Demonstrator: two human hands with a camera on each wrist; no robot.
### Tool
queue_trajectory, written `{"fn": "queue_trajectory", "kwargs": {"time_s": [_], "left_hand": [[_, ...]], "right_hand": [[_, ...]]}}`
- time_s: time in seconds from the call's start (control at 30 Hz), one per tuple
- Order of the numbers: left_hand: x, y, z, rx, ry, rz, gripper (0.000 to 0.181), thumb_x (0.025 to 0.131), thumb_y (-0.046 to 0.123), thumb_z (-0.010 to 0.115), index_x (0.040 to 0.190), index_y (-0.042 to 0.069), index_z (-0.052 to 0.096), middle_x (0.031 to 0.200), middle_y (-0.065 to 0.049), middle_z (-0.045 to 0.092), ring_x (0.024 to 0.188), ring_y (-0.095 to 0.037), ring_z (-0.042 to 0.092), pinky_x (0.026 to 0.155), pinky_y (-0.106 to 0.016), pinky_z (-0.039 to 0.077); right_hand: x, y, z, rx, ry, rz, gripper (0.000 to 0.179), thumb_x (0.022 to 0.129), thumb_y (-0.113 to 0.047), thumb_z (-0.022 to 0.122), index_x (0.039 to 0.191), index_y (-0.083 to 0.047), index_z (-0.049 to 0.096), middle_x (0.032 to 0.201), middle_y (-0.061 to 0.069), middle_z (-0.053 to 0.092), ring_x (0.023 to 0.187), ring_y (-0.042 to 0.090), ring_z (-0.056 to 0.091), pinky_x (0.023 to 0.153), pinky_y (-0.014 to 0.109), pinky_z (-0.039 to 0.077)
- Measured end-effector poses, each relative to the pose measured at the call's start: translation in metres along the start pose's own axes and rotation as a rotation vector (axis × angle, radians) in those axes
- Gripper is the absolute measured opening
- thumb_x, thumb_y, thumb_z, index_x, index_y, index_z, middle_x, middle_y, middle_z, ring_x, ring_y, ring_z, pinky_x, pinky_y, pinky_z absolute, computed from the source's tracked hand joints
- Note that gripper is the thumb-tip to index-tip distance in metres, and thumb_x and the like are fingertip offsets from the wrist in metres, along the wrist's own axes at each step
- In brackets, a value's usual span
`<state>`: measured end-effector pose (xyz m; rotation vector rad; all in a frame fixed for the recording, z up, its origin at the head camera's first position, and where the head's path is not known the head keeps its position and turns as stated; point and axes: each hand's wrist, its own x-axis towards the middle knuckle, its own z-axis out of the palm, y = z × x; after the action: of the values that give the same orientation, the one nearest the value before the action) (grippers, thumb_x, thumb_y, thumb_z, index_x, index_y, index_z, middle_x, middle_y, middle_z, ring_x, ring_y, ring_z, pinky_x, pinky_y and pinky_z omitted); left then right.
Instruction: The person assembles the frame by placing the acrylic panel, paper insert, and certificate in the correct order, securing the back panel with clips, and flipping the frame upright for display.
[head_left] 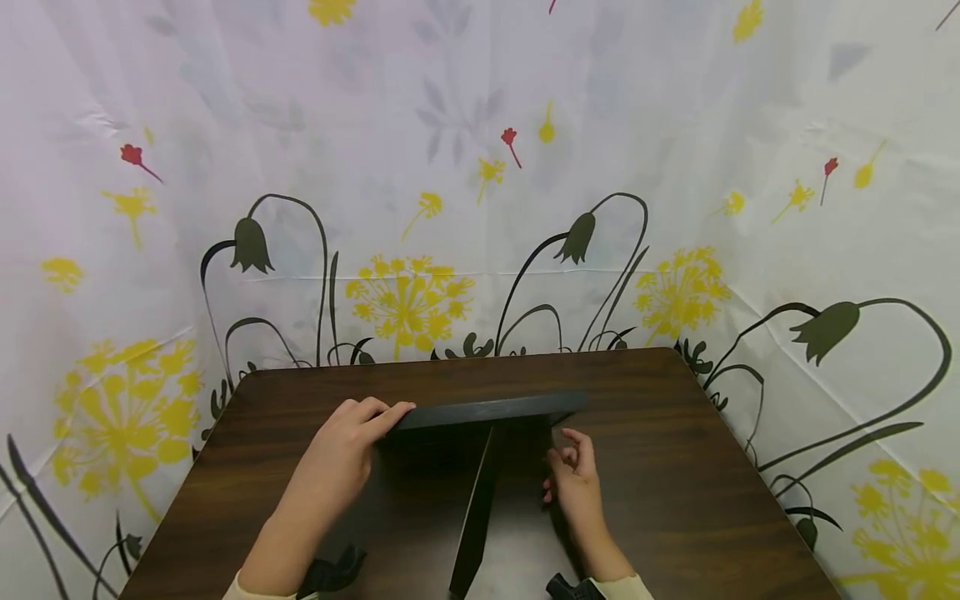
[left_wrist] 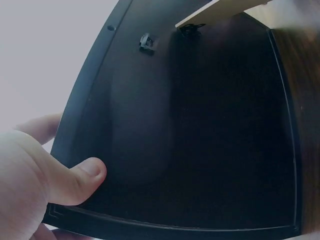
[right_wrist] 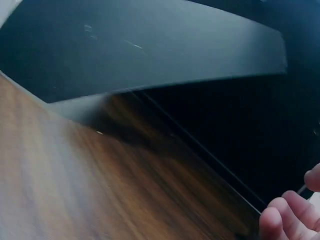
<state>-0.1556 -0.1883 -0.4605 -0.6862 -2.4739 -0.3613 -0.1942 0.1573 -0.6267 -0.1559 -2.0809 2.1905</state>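
A dark picture frame point(head_left: 487, 410) stands on the wooden table with its black back point(left_wrist: 200, 140) towards me. Its easel leg point(head_left: 474, 517) sticks out from the back to the tabletop. My left hand point(head_left: 345, 450) grips the frame's upper left corner, thumb on the back and fingers round the outer side. Close by the frame's right edge is my right hand point(head_left: 579, 483), its fingers loosely bent. In the right wrist view its fingertips point(right_wrist: 272, 222) lie at that edge; whether they press on it is unclear. The frame's front is hidden.
The brown wooden table point(head_left: 660, 467) extends around the frame. Behind and beside it hangs a white curtain point(head_left: 480, 208) printed with flowers. A small metal clip point(left_wrist: 147, 43) is on the frame's back. Dark straps point(head_left: 333, 571) sit at both wrists.
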Motion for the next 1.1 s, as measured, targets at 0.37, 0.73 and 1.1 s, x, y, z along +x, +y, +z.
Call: {"fn": "queue_trajectory", "kwargs": {"time_s": [0.37, 0.73, 1.1], "left_hand": [[0.002, -0.001, -0.007, -0.019, -0.068, 0.02, 0.096, 0.075, -0.037, 0.056, 0.152, 0.019, 0.066, 0.121, -0.004, 0.072, 0.114, -0.034, 0.067, 0.117, -0.065, 0.048], [0.005, -0.011, 0.0, 0.065, -0.01, 0.046, 0.095, 0.077, -0.029, 0.061, 0.154, 0.027, 0.065, 0.112, -0.003, 0.072, 0.096, -0.029, 0.064, 0.08, -0.046, 0.054], [0.011, -0.027, 0.014, 0.074, 0.091, -0.039, 0.074, 0.077, -0.027, 0.069, 0.132, 0.022, 0.076, 0.121, -0.019, 0.066, 0.11, -0.05, 0.059, 0.083, -0.063, 0.056]], "right_hand": [[0.015, 0.005, -0.009, -0.125, -0.079, 0.009, 0.073, 0.11, -0.014, 0.065, 0.173, -0.023, 0.029, 0.147, 0.019, 0.06, 0.078, 0.02, 0.065, 0.053, 0.03, 0.053], [0.018, 0.001, -0.014, 0.072, -0.07, 0.023, 0.06, 0.118, -0.055, 0.025, 0.152, -0.008, 0.041, 0.144, 0.03, 0.052, 0.073, 0.015, 0.064, 0.045, 0.029, 0.051], [0.022, 0.001, -0.02, 0.202, 0.062, -0.001, 0.055, 0.117, -0.052, 0.038, 0.114, -0.003, 0.063, 0.105, 0.012, 0.069, 0.076, 0.016, 0.063, 0.05, 0.026, 0.053]]}}
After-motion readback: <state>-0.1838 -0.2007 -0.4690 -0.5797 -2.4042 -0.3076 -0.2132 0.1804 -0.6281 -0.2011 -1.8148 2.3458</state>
